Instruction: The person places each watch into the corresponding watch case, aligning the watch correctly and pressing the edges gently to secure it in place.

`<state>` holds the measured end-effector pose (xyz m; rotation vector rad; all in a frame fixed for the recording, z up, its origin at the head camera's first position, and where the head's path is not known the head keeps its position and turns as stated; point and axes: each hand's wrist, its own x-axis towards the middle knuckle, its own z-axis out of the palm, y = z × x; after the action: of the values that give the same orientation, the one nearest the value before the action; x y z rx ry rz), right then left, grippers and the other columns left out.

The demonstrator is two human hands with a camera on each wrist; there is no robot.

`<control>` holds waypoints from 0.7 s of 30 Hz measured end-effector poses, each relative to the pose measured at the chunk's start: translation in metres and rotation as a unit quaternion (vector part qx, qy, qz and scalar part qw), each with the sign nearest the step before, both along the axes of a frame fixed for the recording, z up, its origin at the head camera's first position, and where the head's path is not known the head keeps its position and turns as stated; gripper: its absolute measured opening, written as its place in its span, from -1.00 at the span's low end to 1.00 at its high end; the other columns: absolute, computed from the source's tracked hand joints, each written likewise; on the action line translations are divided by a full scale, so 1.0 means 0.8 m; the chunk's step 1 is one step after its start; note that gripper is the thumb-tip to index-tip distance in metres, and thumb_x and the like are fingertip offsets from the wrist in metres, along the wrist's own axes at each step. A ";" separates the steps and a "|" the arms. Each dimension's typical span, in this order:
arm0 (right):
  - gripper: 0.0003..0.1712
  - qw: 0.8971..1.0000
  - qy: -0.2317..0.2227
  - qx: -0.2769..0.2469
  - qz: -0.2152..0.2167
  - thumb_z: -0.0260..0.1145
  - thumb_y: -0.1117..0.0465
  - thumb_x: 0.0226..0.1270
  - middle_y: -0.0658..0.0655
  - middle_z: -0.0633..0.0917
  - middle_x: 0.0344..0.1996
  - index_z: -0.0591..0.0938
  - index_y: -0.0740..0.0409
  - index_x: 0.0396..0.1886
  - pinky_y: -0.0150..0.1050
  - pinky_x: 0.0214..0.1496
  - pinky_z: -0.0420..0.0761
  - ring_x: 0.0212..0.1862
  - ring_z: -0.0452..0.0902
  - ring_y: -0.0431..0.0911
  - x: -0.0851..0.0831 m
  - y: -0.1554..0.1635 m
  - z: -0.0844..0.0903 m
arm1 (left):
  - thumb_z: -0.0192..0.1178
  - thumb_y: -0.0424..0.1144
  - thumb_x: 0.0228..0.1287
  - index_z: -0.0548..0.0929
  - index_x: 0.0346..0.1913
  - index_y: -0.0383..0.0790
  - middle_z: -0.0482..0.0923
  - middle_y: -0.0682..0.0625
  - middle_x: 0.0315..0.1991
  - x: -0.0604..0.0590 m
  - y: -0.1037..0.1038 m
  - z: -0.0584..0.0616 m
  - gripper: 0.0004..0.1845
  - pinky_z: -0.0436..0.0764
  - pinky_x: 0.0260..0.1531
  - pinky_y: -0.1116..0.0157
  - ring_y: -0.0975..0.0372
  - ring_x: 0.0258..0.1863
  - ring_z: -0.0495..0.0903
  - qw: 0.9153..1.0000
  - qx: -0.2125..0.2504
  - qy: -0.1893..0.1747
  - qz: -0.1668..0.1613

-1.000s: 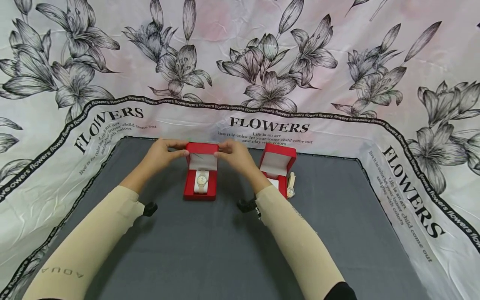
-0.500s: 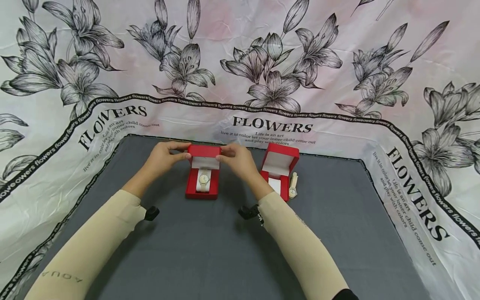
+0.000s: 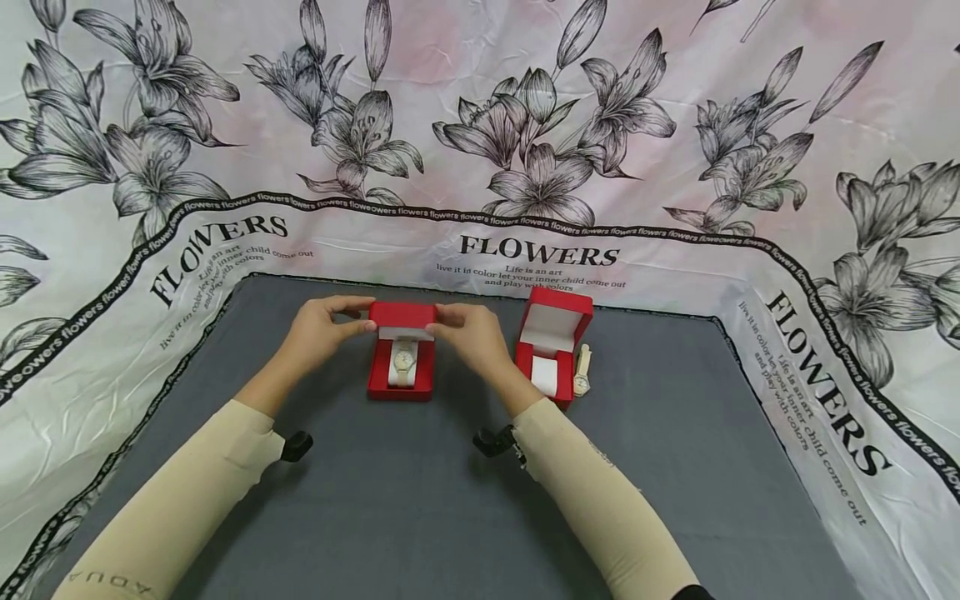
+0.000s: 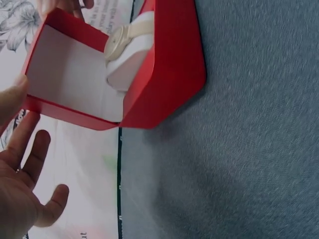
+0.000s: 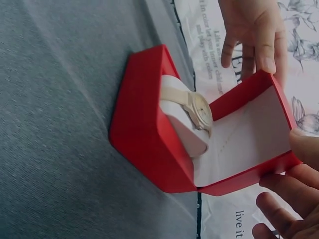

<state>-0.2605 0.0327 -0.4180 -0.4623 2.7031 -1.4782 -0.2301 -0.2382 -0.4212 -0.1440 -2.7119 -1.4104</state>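
Note:
A red watch box (image 3: 401, 394) stands on the grey cloth with its lid (image 3: 402, 314) partly raised and leaning forward. Inside, a pale-strapped wristwatch (image 3: 404, 361) is wrapped round a white cushion (image 5: 182, 130). My left hand (image 3: 318, 331) pinches the lid's left edge between thumb and index finger, its other fingers spread in the left wrist view. At the opposite edge my right hand (image 3: 475, 335) pinches the lid the same way, thumb (image 5: 305, 148) on the front rim. The lid's pale lining (image 4: 70, 74) shows in both wrist views.
Right of my right hand stands a second red box (image 3: 566, 302), lid up, with a bare white cushion (image 3: 543, 377) inside. Another pale wristwatch (image 3: 582, 371) lies along its right side. Behind the grey cloth (image 3: 420, 500) rises a flower-printed white sheet (image 3: 420, 158).
Both hands have come slightly nearer and lower, tipping the lid forward, so less of its lining shows in the head view. The second box and loose watch stay put.

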 end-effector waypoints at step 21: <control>-0.46 1.000 0.020 0.005 -0.007 0.53 0.03 0.28 -0.02 0.79 0.03 0.70 0.01 0.24 -0.17 0.03 0.71 0.07 0.72 -0.20 0.016 -0.001 -0.007 | 0.45 0.06 0.25 0.64 0.33 0.03 0.70 0.01 0.17 0.020 0.006 -0.006 -0.41 0.56 -0.18 0.18 0.11 0.11 0.57 1.000 -0.006 -0.005 0.025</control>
<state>-0.2477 0.0321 -0.4240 -0.4795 2.7495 -1.4732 -0.2140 -0.2336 -0.4261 -0.0703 -2.7133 -1.3862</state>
